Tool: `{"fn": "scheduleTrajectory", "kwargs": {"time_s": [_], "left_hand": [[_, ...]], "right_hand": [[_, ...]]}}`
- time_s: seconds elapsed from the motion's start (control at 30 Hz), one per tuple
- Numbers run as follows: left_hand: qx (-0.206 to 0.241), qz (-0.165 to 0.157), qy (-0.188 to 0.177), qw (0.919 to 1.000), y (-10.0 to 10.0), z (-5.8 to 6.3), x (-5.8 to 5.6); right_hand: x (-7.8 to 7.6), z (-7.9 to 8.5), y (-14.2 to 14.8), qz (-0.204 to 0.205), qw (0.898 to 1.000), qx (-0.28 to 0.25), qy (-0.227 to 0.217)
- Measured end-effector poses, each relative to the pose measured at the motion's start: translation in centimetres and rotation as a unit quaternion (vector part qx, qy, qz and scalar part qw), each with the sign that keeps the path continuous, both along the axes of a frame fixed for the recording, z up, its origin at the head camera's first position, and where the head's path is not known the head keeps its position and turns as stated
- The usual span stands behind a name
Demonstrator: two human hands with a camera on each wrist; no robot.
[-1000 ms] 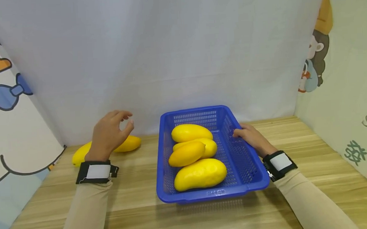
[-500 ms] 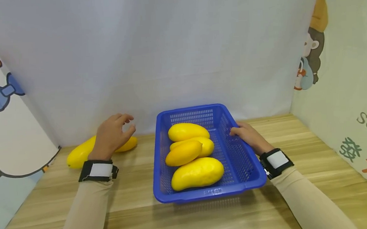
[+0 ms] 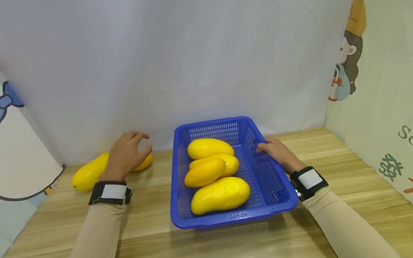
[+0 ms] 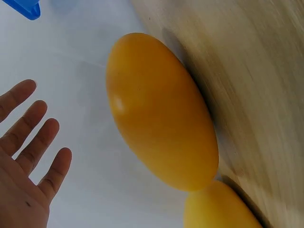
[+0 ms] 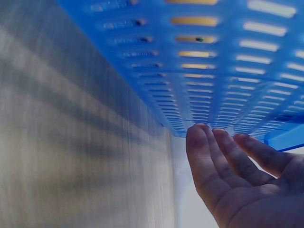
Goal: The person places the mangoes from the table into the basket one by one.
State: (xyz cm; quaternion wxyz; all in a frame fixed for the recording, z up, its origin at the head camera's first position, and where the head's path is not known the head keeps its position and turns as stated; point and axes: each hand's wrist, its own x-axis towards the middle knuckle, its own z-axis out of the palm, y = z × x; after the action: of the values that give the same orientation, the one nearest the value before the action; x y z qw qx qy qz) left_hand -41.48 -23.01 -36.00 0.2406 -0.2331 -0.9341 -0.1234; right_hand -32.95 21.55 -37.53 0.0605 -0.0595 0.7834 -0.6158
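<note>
My right hand (image 3: 280, 153) grips the right rim of a blue perforated plastic basket (image 3: 234, 220), thumb over the rim inside and fingers under it outside. Several yellow oblong fruits lie inside, toward the left: a big bumpy one (image 3: 220, 195) in front, a smooth one (image 3: 211, 148) at the back, and a smaller orange-yellow one (image 3: 205, 173) leaning on another between them. Left of the basket, my left hand (image 3: 124, 155) hovers, fingers apart and holding nothing. Close by it lie an orange-yellow, mango-like fruit (image 4: 159, 114) and a larger yellow fruit (image 3: 90, 173), end to end.
The wood-grain table (image 3: 152, 231) ends at a white cloth backdrop (image 3: 148, 70). Printed panels stand at both sides, the right one (image 3: 382, 109) with a cartoon figure and letters. The basket's right wall leans out over the tabletop in the right wrist view.
The head view has turned slightly to the right. My left hand has shifted a little right relative to the two fruits, baring more of the larger one. My right hand keeps its grip on the basket.
</note>
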Motion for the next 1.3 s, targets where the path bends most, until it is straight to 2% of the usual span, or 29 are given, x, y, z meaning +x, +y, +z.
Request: {"fn": "scheduleTrajectory", "kwargs": {"time_s": [0.37,0.77,0.9,1.3], "left_hand": [[-0.018,-0.003,-0.003,0.9998,-0.2,-0.7,-0.4],[-0.046,0.021,-0.071,0.9962,-0.5,-1.9,-1.0],[-0.053,0.025,-0.08,0.9951,-0.9,-2.3,-1.1],[-0.062,0.026,-0.102,0.9925,-1.4,-2.4,-1.1]], "right_hand": [[0.0,0.0,0.0,0.004,1.0,-0.003,-0.001],[0.0,0.0,0.0,0.002,1.0,0.002,0.005],[0.1,0.0,-0.1,0.0,1.0,0.003,0.005],[-0.1,-0.1,0.0,-0.001,1.0,0.002,-0.002]]}}
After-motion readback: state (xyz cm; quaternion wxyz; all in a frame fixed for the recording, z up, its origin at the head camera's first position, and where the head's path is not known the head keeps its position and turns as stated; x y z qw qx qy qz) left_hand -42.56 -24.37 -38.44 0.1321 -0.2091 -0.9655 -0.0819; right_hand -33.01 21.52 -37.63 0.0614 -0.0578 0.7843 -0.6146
